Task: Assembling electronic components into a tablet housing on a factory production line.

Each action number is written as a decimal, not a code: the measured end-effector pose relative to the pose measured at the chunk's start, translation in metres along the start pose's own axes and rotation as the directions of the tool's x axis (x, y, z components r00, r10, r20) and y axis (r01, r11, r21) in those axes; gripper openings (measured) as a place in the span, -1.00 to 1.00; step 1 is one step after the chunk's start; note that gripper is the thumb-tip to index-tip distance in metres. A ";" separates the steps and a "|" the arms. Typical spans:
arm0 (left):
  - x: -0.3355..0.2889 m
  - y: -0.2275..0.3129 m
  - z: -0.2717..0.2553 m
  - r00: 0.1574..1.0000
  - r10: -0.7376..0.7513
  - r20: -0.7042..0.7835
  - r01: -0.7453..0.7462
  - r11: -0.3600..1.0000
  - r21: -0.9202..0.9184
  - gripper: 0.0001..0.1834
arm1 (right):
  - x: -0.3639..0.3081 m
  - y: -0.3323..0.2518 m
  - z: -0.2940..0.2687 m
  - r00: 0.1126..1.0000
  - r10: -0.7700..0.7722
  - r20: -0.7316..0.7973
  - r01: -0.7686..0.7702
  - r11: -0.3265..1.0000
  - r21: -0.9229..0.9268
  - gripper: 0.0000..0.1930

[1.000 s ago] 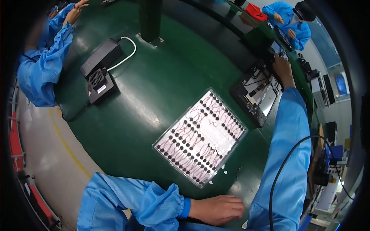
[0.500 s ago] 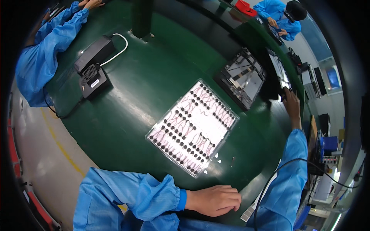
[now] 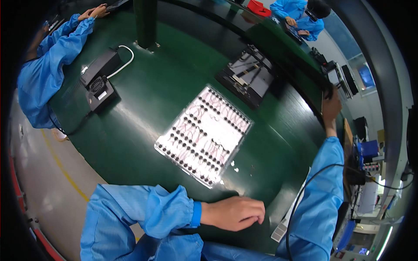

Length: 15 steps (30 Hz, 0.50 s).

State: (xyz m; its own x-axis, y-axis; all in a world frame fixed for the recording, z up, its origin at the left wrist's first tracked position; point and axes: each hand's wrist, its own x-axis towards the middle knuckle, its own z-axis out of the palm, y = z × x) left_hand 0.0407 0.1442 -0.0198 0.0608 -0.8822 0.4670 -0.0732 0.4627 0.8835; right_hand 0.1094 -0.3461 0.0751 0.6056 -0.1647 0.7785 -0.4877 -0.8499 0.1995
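the left hand (image 3: 233,213) rests curled, holding nothing, on the green counter (image 3: 143,108) – the parts tray (image 3: 203,135) lies just beyond its fingers; the right hand (image 3: 331,108) reaches far out, grip unclear – it should move slowly.

The counter (image 3: 143,113) is wide, with a dark green glossy top that reflects the ceiling light in pale patches. A dark green post (image 3: 145,21) stands upright on it near the far side. To the left, the floor (image 3: 48,174) is light grey, and a yellow line (image 3: 65,174) is painted across it. A red strip (image 3: 19,209) runs along the floor at the far left edge. On the right, beyond the counter, there is a window (image 3: 365,75) showing blue daylight. Below it stands crowded equipment with cables, including a blue box (image 3: 368,150).
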 end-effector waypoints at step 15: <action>0.023 -0.035 0.014 0.804 -0.373 0.464 0.479 -0.058 -0.876 -0.32 | -0.157 -0.014 -0.277 0.793 -0.299 0.531 -0.592 -0.173 0.787 -0.79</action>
State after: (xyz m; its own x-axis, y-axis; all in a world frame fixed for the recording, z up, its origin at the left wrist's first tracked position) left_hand 0.0307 0.1069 -0.0406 -0.3855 -0.9223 0.0287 0.9054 -0.3721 0.2044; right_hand -0.1527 -0.1693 0.1151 0.9599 -0.1422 0.2416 0.2206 -0.1487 -0.9640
